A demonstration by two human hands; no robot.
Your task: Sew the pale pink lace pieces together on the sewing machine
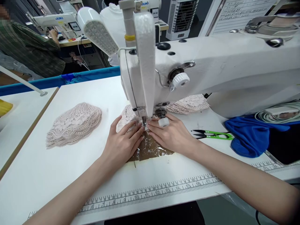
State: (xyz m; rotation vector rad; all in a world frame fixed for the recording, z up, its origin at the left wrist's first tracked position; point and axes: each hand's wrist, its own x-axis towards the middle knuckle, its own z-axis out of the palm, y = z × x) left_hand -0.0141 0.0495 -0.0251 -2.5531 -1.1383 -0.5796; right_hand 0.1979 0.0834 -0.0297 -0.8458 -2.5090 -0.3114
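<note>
"Where's the lace?"

"Under the needle end of the machine (197, 59), at the foot (144, 121). The lace (127, 114) shows mostly just beyond the left hand (120, 143), on the far side of its fingers (133, 135)."

"Which way does it run?"

"I can't tell its long axis; the fingers and the machine hide too much. The part I see spreads from the foot out to the left."

"Which hand is nearer to that part?"

"The left. Its fingertips reach the lace from the near side. The right hand (174, 132) comes in from the right, its fingertips close by the foot."

"Are they gripping?"

"Neither is clenched. Both sets of fingers are stretched out, laid low and released; I see no pinch."

"And around them?"

"A brown plate (152, 148) lies between the hands, on their near side. On the table (105, 193), one lace stack (75, 125) sits left, well apart; another (191, 104) is beyond the right hand. Green snips (217, 135) lie right, beside the blue cloth (248, 137)."
</note>
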